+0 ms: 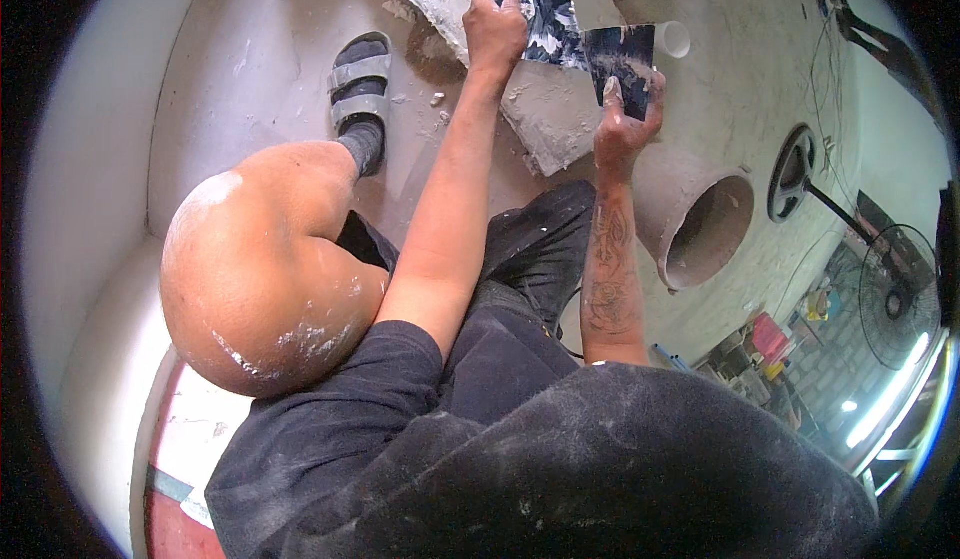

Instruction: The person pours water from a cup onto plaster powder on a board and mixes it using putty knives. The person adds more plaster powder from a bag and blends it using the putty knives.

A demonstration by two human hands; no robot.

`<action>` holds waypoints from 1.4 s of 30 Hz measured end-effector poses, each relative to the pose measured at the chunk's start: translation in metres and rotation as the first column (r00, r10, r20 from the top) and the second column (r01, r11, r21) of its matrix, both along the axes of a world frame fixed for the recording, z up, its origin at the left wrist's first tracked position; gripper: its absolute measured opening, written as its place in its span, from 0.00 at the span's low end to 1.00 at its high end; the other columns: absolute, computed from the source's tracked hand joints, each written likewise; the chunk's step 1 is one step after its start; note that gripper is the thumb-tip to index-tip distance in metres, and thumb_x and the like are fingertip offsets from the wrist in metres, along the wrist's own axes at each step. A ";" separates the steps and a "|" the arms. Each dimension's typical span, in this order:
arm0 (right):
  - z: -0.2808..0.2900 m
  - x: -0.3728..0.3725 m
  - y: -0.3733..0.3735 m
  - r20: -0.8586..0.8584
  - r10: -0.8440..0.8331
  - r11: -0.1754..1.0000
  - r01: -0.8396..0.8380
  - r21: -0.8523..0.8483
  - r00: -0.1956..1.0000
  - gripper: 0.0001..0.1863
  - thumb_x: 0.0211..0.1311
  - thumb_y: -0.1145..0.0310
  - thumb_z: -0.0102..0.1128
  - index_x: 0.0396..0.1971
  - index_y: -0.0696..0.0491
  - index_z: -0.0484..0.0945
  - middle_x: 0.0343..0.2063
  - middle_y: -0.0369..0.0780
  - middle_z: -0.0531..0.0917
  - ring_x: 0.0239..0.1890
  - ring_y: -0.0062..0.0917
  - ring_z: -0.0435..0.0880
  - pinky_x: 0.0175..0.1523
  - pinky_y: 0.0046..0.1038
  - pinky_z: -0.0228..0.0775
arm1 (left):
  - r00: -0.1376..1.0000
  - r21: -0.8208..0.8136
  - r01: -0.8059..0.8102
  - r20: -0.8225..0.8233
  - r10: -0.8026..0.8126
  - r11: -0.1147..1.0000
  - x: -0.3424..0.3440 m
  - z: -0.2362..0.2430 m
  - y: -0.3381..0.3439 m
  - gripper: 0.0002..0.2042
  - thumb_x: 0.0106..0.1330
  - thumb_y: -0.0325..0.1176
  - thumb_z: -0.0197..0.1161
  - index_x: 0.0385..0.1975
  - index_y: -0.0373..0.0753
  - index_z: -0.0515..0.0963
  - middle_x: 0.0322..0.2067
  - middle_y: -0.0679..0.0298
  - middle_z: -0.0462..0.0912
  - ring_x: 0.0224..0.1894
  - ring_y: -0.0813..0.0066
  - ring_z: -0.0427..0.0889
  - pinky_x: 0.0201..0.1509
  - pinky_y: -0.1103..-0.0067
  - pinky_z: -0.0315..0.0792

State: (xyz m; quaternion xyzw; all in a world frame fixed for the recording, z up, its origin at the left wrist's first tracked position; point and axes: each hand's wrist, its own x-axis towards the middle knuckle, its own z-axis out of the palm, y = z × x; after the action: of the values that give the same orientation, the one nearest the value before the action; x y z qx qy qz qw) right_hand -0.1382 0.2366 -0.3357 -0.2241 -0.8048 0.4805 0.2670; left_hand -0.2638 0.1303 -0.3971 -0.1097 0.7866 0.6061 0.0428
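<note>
My left hand (pixel 497 31) is closed on the edge of a flat black scraper blade (pixel 552 21), its face smeared with white paste. In my right hand (pixel 625 124) is a second flat black scraper (pixel 625 54), with a pale streak across it and my thumb pressed on its near part. The two blades are side by side, their edges meeting or nearly so; I cannot tell whether they touch. Below them lies a pale, paste-crusted board (pixel 555 119). Whitish residue marks the fingers of my right hand.
A large dusty open cylinder (pixel 700 214) lies right of my right forearm. A small white round container (pixel 674 39) is beyond the right scraper. Farther right stands a fan (pixel 895 299) with a round base (pixel 793 172). My sandalled foot (pixel 360 89) rests at left.
</note>
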 end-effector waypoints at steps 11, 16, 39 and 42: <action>0.000 -0.009 -0.003 0.079 0.243 0.933 -0.255 0.254 0.967 0.19 0.46 0.85 0.47 0.42 0.57 0.72 0.38 0.44 0.74 0.44 0.38 0.73 0.51 0.33 0.65 | 0.997 0.016 -0.031 -0.077 0.032 0.999 -0.005 0.008 0.001 0.12 0.59 0.32 0.58 0.37 0.30 0.71 0.31 0.42 0.79 0.38 0.45 0.79 0.42 0.63 0.72; -0.043 0.005 0.035 0.201 0.258 0.847 -0.321 0.424 0.945 0.19 0.48 0.83 0.50 0.44 0.58 0.72 0.39 0.45 0.74 0.45 0.38 0.74 0.52 0.31 0.64 | 0.997 0.096 -0.043 -0.057 0.049 0.994 -0.014 0.001 0.002 0.11 0.59 0.32 0.58 0.35 0.30 0.72 0.30 0.44 0.80 0.37 0.46 0.79 0.41 0.64 0.71; 0.003 -0.008 0.009 0.053 0.227 0.910 -0.231 0.345 0.972 0.18 0.48 0.82 0.52 0.43 0.59 0.71 0.37 0.40 0.75 0.41 0.25 0.74 0.49 0.25 0.65 | 0.996 -0.078 0.048 0.073 -0.043 0.996 -0.003 0.001 0.010 0.15 0.58 0.35 0.58 0.39 0.29 0.70 0.35 0.39 0.78 0.42 0.42 0.77 0.46 0.62 0.70; -0.015 -0.009 0.013 0.087 0.255 0.907 -0.269 0.323 0.963 0.20 0.45 0.84 0.46 0.43 0.59 0.72 0.38 0.43 0.75 0.44 0.32 0.74 0.52 0.28 0.64 | 1.000 0.028 -0.016 0.013 0.016 0.999 -0.006 0.007 0.010 0.12 0.57 0.32 0.59 0.35 0.29 0.72 0.32 0.41 0.79 0.40 0.45 0.79 0.44 0.64 0.71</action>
State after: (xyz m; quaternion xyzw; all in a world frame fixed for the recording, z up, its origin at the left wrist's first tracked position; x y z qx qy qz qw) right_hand -0.1468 0.2493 -0.3505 -0.0762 -0.9023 0.3646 0.2169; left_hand -0.2699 0.1405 -0.3898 -0.1193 0.7768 0.6167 0.0447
